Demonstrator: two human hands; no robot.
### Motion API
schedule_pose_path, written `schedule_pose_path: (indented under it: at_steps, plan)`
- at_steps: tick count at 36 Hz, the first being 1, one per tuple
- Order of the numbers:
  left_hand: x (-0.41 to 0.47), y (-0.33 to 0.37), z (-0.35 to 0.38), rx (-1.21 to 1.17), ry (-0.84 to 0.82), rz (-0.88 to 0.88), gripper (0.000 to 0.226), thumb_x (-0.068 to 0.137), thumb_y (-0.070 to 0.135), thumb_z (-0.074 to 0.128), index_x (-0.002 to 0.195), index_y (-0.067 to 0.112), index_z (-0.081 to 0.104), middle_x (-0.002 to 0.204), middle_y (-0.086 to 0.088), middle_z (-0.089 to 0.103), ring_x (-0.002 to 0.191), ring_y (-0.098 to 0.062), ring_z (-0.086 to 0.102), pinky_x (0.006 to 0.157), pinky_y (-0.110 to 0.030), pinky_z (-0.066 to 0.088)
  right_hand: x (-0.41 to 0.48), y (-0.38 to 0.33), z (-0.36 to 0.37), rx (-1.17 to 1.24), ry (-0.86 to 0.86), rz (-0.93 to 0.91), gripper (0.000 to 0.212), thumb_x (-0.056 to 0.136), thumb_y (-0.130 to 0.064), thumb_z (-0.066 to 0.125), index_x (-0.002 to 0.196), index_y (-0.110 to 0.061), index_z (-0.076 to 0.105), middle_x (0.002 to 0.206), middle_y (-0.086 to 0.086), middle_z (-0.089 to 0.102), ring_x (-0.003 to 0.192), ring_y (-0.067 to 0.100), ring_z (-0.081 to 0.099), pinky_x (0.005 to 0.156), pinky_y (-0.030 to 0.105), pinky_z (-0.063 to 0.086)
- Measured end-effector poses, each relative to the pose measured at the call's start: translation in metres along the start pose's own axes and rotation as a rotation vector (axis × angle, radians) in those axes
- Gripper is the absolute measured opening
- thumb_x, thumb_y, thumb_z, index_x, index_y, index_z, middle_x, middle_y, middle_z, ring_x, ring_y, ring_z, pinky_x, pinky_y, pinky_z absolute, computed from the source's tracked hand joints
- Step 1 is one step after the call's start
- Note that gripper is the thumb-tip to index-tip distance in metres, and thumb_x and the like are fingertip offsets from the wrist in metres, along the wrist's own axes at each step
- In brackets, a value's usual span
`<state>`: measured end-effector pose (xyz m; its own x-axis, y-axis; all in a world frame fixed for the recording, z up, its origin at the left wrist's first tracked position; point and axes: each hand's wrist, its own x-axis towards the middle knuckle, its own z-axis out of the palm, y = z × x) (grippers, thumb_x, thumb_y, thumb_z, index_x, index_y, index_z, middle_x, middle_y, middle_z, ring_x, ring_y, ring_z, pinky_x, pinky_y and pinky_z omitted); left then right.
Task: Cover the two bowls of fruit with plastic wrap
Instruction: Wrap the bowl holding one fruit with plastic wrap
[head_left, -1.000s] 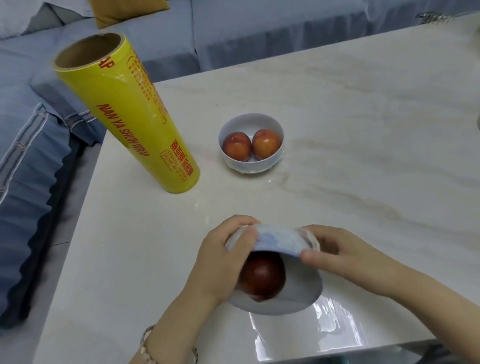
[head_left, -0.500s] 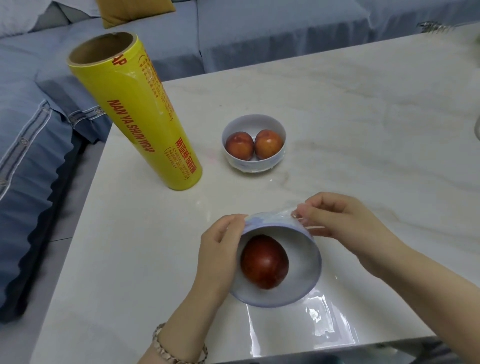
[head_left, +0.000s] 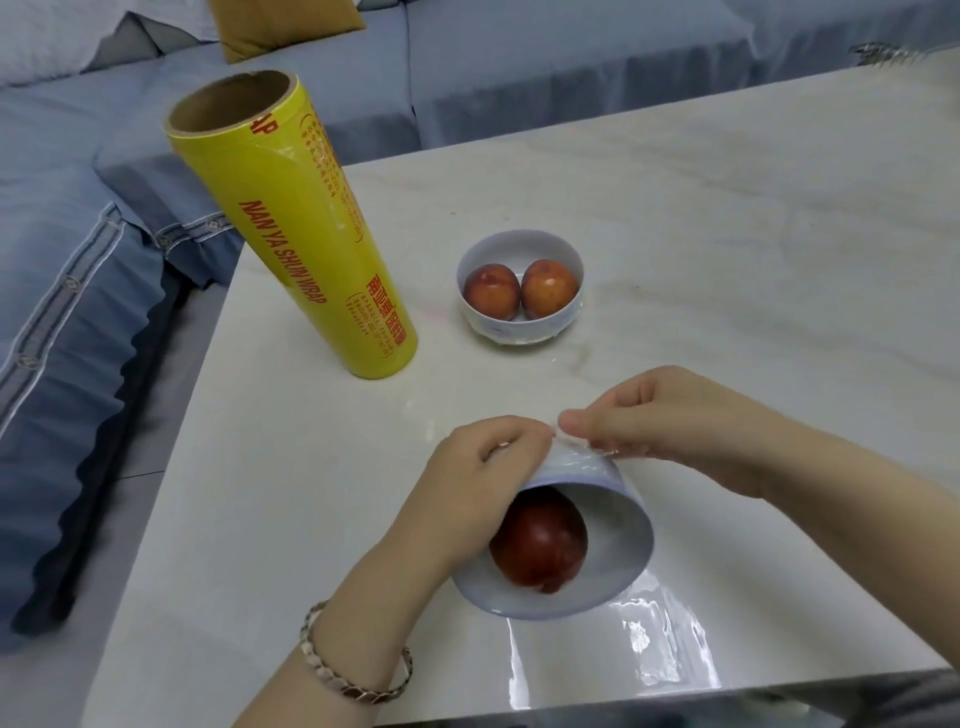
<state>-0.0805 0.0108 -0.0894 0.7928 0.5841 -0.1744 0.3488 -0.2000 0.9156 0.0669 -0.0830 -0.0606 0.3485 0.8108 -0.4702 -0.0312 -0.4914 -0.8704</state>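
Wrap sheet (head_left: 649, 644): one, clear, lying at near edge of table (head_left: 727, 234), drawn up over near bowl.
Near bowl (head_left: 608, 577): one, tipped, mouth facing near; one red fruit (head_left: 540, 545) inside.
Left hand (head_left: 478, 478): fingers curled round near bowl's left side.
Right hand (head_left: 675, 421): fingertips pinch wrap sheet at the bowl's base.
Far bowl (head_left: 519, 332): one, upright, mid-table; two fruits (head_left: 491, 290) touching.
Wrap roll (head_left: 296, 228): one, yellow, on end, left of far bowl.

The left hand (head_left: 478, 483) hides part of the fruit (head_left: 545, 551) in the tipped bowl (head_left: 618, 545)
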Motion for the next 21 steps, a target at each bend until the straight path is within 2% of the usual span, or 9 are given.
schedule_pose_path:
  at_steps: [3,6,8,10,12,15,18,21]
  plan:
    - [-0.001,-0.001,-0.002,0.029,0.032,-0.002,0.027,0.059,0.060,0.048,0.072,0.046,0.068,0.093,0.012,0.069,0.092,0.000,0.061,0.085,-0.020,0.044,-0.001,-0.003,-0.002,-0.018,-0.054,0.033,0.027,0.073,-0.027,0.073,0.058,-0.008,0.062,0.052,-0.001,0.052,0.048,0.005,0.047,0.051,0.010,0.043]
    - [-0.003,-0.001,-0.004,0.001,0.036,-0.060,0.037,0.060,0.063,0.057,0.083,0.038,0.073,0.094,0.016,0.071,0.094,0.000,0.063,0.088,-0.024,0.047,0.000,0.001,0.000,0.117,-0.068,0.018,0.022,0.072,-0.024,0.071,0.057,-0.011,0.063,0.055,0.001,0.053,0.055,0.010,0.047,0.061,0.015,0.045]
    - [-0.004,0.001,-0.004,-0.009,0.021,-0.101,0.030,0.075,0.056,0.060,0.085,0.032,0.073,0.087,0.019,0.071,0.088,0.000,0.063,0.085,-0.023,0.046,0.000,0.004,0.003,0.231,-0.032,-0.014,0.021,0.075,-0.021,0.068,0.055,-0.014,0.065,0.055,-0.001,0.055,0.058,0.011,0.049,0.066,0.018,0.046]
    - [-0.004,0.002,-0.002,0.025,0.036,-0.136,0.024,0.089,0.044,0.053,0.084,0.029,0.070,0.085,0.018,0.069,0.087,-0.002,0.061,0.084,-0.024,0.044,0.000,0.005,0.007,0.277,0.026,-0.055,0.022,0.082,-0.018,0.063,0.062,-0.012,0.066,0.061,0.001,0.058,0.062,0.012,0.051,0.066,0.017,0.047]
    - [-0.003,0.002,0.002,0.053,0.052,-0.149,0.026,0.090,0.043,0.048,0.090,0.029,0.069,0.091,0.016,0.069,0.092,-0.006,0.061,0.086,-0.026,0.045,-0.001,0.004,0.010,0.221,0.106,-0.113,0.022,0.086,-0.018,0.060,0.066,-0.009,0.065,0.065,0.004,0.058,0.062,0.012,0.052,0.062,0.015,0.048]
    - [-0.001,0.003,0.005,0.055,0.074,-0.150,0.027,0.085,0.042,0.046,0.090,0.031,0.070,0.094,0.017,0.069,0.096,-0.005,0.060,0.087,-0.023,0.045,-0.002,-0.001,0.011,0.036,0.210,-0.181,0.028,0.086,-0.021,0.060,0.060,-0.011,0.063,0.059,0.006,0.056,0.044,0.002,0.049,0.048,0.011,0.044]
    - [0.000,0.003,0.002,0.066,0.065,-0.147,0.022,0.090,0.035,0.047,0.090,0.033,0.069,0.096,0.019,0.068,0.098,-0.004,0.059,0.086,-0.020,0.043,-0.003,-0.004,0.004,-0.046,0.158,-0.113,0.031,0.087,-0.026,0.058,0.060,-0.011,0.062,0.048,0.001,0.051,0.035,0.001,0.043,0.043,0.010,0.042]
    - [0.001,0.004,0.003,0.091,0.049,-0.146,0.023,0.089,0.038,0.046,0.090,0.036,0.069,0.097,0.018,0.068,0.099,-0.005,0.059,0.088,-0.024,0.044,-0.002,-0.005,0.002,-0.035,0.062,-0.022,0.036,0.090,-0.031,0.054,0.061,-0.010,0.056,0.045,-0.004,0.047,0.036,0.004,0.042,0.043,0.013,0.041]
